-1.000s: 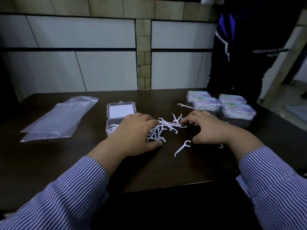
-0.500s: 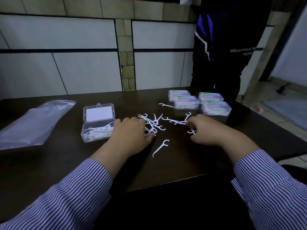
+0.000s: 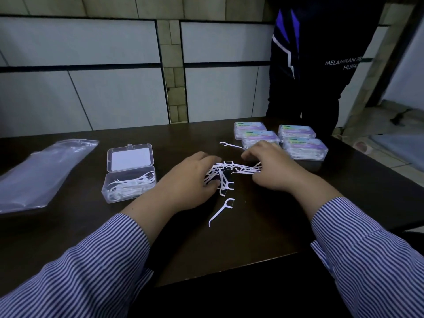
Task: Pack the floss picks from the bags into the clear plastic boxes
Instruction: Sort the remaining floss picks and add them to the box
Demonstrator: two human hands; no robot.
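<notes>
Two hands in blue-and-white striped sleeves work a loose pile of white floss picks [image 3: 226,172] at the middle of a dark desk [image 3: 263,237]. The left hand [image 3: 185,182] lies palm down over the pile's left edge, fingers curled onto the picks; its fingertips are hidden beneath the hand, so whether it grips any cannot be told. The right hand [image 3: 273,167] comes in from the other side, fingers bent down onto the picks, with its fingertips likewise out of sight and its hold unclear. The pile between them is a tangle in which single picks are hard to separate.

One stray floss pick [image 3: 222,211] lies alone just in front of the pile, its bow-shaped head toward the pile and its pointed handle toward the desk's near edge. Another single floss pick [image 3: 230,145] lies beyond the pile, near the closed boxes.

Left of the hands an open clear plastic box [image 3: 128,185] stands with its lid [image 3: 130,158] folded back flat, a pale label showing through; picks lie jumbled inside. Farther left a clear plastic bag [image 3: 43,171] lies flat, its left end cut off by the frame. Four closed boxes [image 3: 281,140] with pastel labels sit grouped at the far right, print too small to read. A standing person in dark clothing [image 3: 321,53] is cropped at the chest.
</notes>
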